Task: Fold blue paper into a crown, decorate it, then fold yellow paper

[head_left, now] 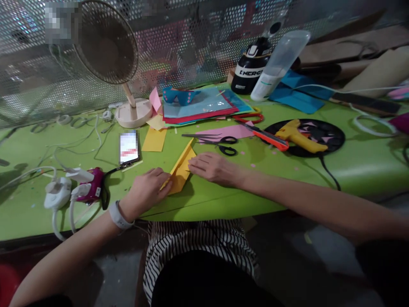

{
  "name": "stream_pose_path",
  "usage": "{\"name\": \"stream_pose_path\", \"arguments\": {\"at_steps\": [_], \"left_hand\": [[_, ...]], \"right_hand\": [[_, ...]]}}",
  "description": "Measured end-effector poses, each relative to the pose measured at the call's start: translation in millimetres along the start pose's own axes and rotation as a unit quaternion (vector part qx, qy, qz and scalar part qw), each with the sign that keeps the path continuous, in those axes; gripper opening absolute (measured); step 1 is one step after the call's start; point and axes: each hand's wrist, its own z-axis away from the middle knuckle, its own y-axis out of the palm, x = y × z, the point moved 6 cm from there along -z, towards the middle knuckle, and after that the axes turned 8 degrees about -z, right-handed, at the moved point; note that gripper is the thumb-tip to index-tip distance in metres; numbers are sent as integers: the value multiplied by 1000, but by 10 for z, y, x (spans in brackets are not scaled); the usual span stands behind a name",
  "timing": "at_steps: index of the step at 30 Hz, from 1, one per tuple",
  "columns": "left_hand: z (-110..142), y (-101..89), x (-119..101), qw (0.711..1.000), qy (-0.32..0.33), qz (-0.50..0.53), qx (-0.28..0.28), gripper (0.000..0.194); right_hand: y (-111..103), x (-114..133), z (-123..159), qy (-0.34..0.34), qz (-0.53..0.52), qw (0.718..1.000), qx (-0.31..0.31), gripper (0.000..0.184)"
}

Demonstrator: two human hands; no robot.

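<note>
A folded sheet of yellow paper [182, 174] stands partly raised at the front of the green table. My left hand [148, 187] pinches its lower left end. At the paper's right edge, the fingertips of my right hand [212, 167] are closed on it, though the thumb is mostly hidden. Black-handled scissors [228, 145] and tweezers [201, 136] lie just beyond my right hand. Behind them is a strip of pink paper [223, 132]. A flat yellow piece of paper [154, 140] rests beyond my left hand, beside a phone [129, 147].
A yellow glue gun [302, 136] and an orange utility knife [271, 138] rest at a black round tray [337, 134]. Paper glasses [179, 97] top stacked coloured sheets. A fan [132, 113], black bottle [247, 72] and plugs with cables [91, 187] surround the workspace.
</note>
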Motion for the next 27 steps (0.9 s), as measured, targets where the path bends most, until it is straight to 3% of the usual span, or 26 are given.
{"name": "stream_pose_path", "arguments": {"at_steps": [3,6,12,17,22,27], "left_hand": [[-79,-27,-32,999,34,30,-29,33],[-217,18,-46,992,109,37,-57,32],[-348,266,-148,978,200,35,-37,32],[-300,305,-174,978,187,17,-89,27],[-264,260,-138,975,169,47,-132,23],[-274,259,-121,976,168,59,-122,22]], "right_hand": [[51,-74,84,13,-5,1000,-15,33],[69,-149,146,33,-20,998,-45,33],[38,-234,173,52,-68,995,-50,32],[46,-319,139,121,-139,981,-61,25],[90,-421,112,208,-230,947,-89,22],[125,-427,83,218,-244,943,-61,20]]}}
